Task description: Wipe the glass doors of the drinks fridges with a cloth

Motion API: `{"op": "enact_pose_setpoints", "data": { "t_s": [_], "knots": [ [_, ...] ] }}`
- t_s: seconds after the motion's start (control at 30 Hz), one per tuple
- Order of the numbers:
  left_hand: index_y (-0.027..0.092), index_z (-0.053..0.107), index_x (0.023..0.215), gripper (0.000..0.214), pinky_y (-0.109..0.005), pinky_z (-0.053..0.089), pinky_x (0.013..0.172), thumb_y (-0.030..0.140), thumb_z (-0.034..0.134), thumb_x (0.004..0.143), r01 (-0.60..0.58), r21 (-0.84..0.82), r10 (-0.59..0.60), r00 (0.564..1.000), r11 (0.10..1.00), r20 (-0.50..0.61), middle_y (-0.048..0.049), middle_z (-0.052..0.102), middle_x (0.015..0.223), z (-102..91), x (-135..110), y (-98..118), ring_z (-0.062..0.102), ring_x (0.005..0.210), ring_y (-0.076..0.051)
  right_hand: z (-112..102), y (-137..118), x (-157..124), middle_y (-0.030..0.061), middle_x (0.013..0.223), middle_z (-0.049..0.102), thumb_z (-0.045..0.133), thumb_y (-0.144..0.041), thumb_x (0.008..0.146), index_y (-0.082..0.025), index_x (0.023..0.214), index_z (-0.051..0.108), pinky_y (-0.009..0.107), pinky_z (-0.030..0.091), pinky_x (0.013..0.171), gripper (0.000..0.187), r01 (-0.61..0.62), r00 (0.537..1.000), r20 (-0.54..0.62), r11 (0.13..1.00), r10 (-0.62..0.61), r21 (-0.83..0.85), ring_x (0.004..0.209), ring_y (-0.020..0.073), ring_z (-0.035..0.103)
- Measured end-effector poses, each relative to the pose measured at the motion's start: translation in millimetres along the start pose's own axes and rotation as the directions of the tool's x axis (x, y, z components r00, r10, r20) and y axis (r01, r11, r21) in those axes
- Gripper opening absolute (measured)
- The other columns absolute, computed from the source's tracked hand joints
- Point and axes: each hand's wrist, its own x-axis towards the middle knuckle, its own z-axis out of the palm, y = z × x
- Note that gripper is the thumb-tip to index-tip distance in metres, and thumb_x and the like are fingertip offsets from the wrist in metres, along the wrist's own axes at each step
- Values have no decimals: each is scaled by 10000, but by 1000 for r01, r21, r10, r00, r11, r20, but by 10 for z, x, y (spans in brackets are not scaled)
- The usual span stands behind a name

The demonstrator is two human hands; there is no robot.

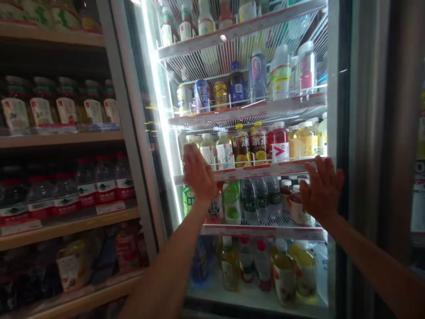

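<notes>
My left hand (200, 173) is raised before the left side of a lit drinks fridge, fingers stretched up and somewhat blurred. Behind it stand pale-labelled tea bottles (225, 150), partly covered by the hand. On the right, my right hand (321, 188) is spread flat near the fridge's right edge, in front of brown bottles (295, 204) with white caps. Nothing shows in either hand. Whether the palms touch a glass door or hang in the air, I cannot tell. Between the hands are dark iced tea bottles (259, 144) with yellow caps and a red bottle (279, 142).
Cans and bottles fill the fridge's upper shelf (252, 108). Large bottles (283, 274) stand at the bottom. At left, an open rack (59, 141) holds rows of bottles, including red-capped water bottles (66, 195). A metal frame (365, 133) borders the fridge at right.
</notes>
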Motion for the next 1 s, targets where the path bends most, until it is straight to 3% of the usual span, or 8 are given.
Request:
{"op": "enact_pose_setpoints", "data": {
  "t_s": [0.07, 0.2, 0.4, 0.53, 0.7, 0.87, 0.93, 1.0],
  "knots": [
    [160, 152, 1459, 587, -442, 208, 1156, 243, 325, 904, -218, -44, 222, 965, 975, 141, -68, 178, 1538, 114, -82, 427, 58, 1424, -210, -2, 11, -2, 141, 1452, 380, 413, -306, 875, -164, 1360, 415, 542, 195, 1096, 505, 10, 1000, -11, 1000, -10, -6, 1365, 300, 299],
    [226, 284, 1422, 525, -401, 227, 1153, 259, 341, 901, -596, -212, 631, 704, 774, 326, 0, 302, 1499, 237, -67, 889, 131, 1414, -181, -9, 33, -4, 135, 1449, 388, 414, -301, 875, -180, 1373, 401, 530, 215, 1091, 513, 40, 999, -27, 999, -40, -9, 1357, 296, 318],
    [143, 206, 1447, 569, -463, 143, 1172, 216, 312, 893, -71, -73, 75, 996, 995, 55, -79, 199, 1530, 73, 474, 72, 101, 1424, -213, -14, 3, 16, 133, 1459, 371, 420, -305, 880, -202, 1406, 347, 522, 181, 1105, 541, 45, 999, -30, 999, -45, 21, 1376, 289, 280],
    [164, 146, 1460, 599, -467, 175, 1161, 215, 319, 889, -180, -96, 191, 975, 979, 117, -73, 180, 1535, 112, 311, 265, 88, 1424, -217, -18, -7, 17, 120, 1465, 366, 411, -322, 889, -235, 1415, 324, 502, 174, 1112, 541, 32, 999, -24, 999, -32, 5, 1384, 274, 266],
    [231, 228, 1443, 583, -390, 201, 1159, 250, 389, 883, -618, -222, 656, 717, 754, 235, -8, 346, 1476, 265, -17, 798, 151, 1413, -179, -13, 7, 10, 112, 1468, 361, 410, -280, 883, -236, 1415, 320, 520, 203, 1094, 541, 41, 999, -26, 999, -41, 10, 1378, 275, 279],
    [188, 251, 1438, 547, -452, 207, 1149, 250, 341, 902, -258, -102, 270, 954, 961, 132, -69, 280, 1504, 340, 503, 621, 183, 1409, -222, -24, -6, 27, 123, 1479, 338, 411, -268, 884, -220, 1416, 313, 518, 186, 1106, 543, 60, 998, -27, 998, -59, 34, 1394, 263, 241],
    [156, 237, 1442, 557, -494, 215, 1137, 236, 320, 897, -91, -74, 97, 992, 993, 80, -99, 233, 1518, 375, 656, 636, 141, 1417, -252, -41, -16, 29, 115, 1487, 326, 408, -256, 886, -224, 1421, 302, 518, 179, 1111, 546, 53, 999, -16, 997, -52, 56, 1397, 259, 234],
    [154, 194, 1454, 595, -490, 218, 1136, 218, 331, 878, -164, -92, 174, 978, 982, 113, -92, 206, 1528, 398, 661, 753, 99, 1424, -253, -67, -22, 28, 107, 1493, 316, 401, -243, 888, -230, 1439, 260, 515, 181, 1114, 569, 47, 999, -1, 996, -47, 79, 1398, 252, 232]
  ]
}}
